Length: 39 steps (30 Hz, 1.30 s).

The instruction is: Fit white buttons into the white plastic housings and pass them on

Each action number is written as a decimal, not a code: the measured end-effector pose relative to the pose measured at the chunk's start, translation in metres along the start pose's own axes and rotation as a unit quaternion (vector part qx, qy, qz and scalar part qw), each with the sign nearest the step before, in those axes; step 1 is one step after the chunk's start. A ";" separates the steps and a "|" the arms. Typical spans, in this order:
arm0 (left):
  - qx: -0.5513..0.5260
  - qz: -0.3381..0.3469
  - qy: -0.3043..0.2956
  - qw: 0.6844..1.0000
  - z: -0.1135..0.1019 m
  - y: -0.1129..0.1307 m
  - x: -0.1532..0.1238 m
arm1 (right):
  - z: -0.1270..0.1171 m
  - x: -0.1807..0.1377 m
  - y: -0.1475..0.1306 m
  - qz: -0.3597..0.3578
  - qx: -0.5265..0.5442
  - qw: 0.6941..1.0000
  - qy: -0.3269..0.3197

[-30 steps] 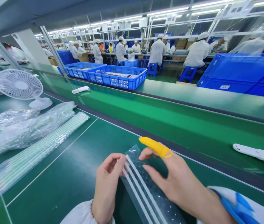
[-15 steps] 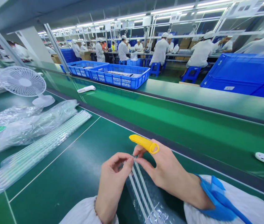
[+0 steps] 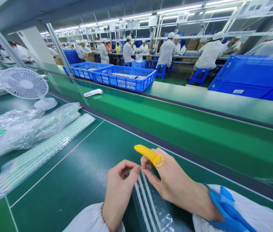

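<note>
My left hand [image 3: 118, 190] and my right hand [image 3: 167, 180] meet low in the middle, over the dark green table [image 3: 78, 174]. Both pinch the far end of a clear bubble-wrap sleeve [image 3: 155, 212] that holds three thin white strips [image 3: 145, 203]. The sleeve runs back toward my body between my wrists. My right forefinger sticks out and wears a yellow finger cot [image 3: 148, 154]. Both sleeves are white, and the right cuff is blue.
A long bubble-wrap pack of white strips [image 3: 42, 154] and crumpled clear bags [image 3: 27, 129] lie at left, with a white desk fan [image 3: 26, 85] behind. A green conveyor belt [image 3: 187, 129] carries a white part [image 3: 93, 92]. Blue crates [image 3: 124, 79] and people in white coats stand beyond.
My hands have closed together on the sleeve's far end and pulled it nearer to me. The white part at the right has ridden the belt almost out of view.
</note>
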<state>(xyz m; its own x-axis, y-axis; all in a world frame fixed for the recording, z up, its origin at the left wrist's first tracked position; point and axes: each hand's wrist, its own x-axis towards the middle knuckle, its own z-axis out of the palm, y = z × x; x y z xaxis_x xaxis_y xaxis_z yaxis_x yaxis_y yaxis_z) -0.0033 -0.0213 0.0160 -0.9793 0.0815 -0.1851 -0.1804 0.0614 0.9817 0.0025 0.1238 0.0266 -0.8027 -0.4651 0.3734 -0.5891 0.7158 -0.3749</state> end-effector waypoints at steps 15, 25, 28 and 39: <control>0.047 0.031 -0.010 0.998 0.003 -0.004 -0.003 | 0.001 -0.009 0.000 0.122 0.125 0.985 0.002; 0.066 0.024 -0.022 0.997 0.002 -0.007 -0.004 | 0.011 -0.020 -0.002 0.086 0.070 0.993 0.047; 0.061 0.019 -0.019 0.998 0.003 -0.006 -0.003 | 0.014 -0.021 -0.002 0.075 0.060 0.994 0.051; 0.023 -0.022 -0.031 0.999 0.002 -0.007 -0.004 | 0.013 -0.025 0.000 0.051 0.081 0.993 0.076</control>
<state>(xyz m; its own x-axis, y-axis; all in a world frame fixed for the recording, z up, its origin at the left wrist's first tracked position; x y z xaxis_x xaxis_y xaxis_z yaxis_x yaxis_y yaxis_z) 0.0016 -0.0203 0.0099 -0.9626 0.1400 -0.2318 -0.2172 0.1120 0.9697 0.0215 0.1284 0.0061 -0.8428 -0.3019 0.4456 -0.5228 0.6561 -0.5442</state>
